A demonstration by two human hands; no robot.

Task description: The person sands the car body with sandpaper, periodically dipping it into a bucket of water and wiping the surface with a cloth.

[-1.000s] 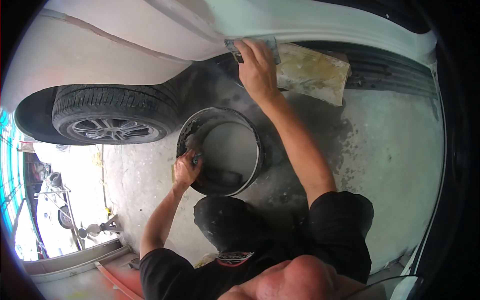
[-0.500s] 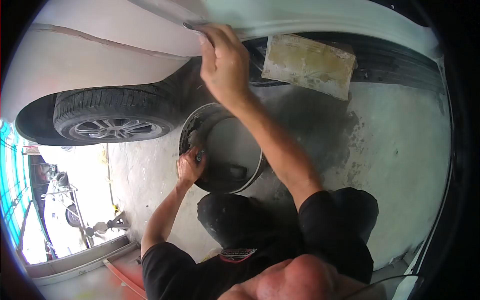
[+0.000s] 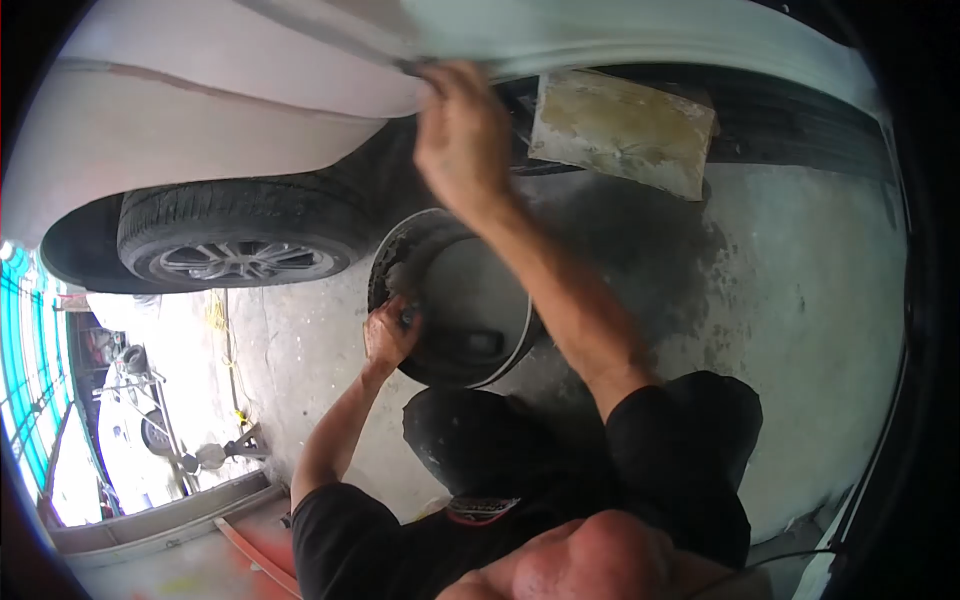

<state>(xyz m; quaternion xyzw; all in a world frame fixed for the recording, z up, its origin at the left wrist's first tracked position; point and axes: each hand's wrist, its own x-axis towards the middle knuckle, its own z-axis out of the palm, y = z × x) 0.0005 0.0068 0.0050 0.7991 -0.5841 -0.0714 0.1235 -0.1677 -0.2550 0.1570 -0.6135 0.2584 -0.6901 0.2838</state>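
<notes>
My right hand is raised against the lower edge of a white car body panel and presses a thin grey sanding sheet to it; the hand is blurred. My left hand grips the near rim of a round dark bucket that stands on the concrete floor below the panel. A small dark object shows between the left fingers at the rim. The bucket holds greyish water.
A car wheel with tyre sits left of the bucket. A stained board lies under the sill at the right. Wet, speckled concrete floor spreads to the right. A jack stand and a parked vehicle are at far left.
My right hand slid left along the panel edge with the sheet, from above the stained board to above the bucket. The left hand stayed on the bucket rim.
</notes>
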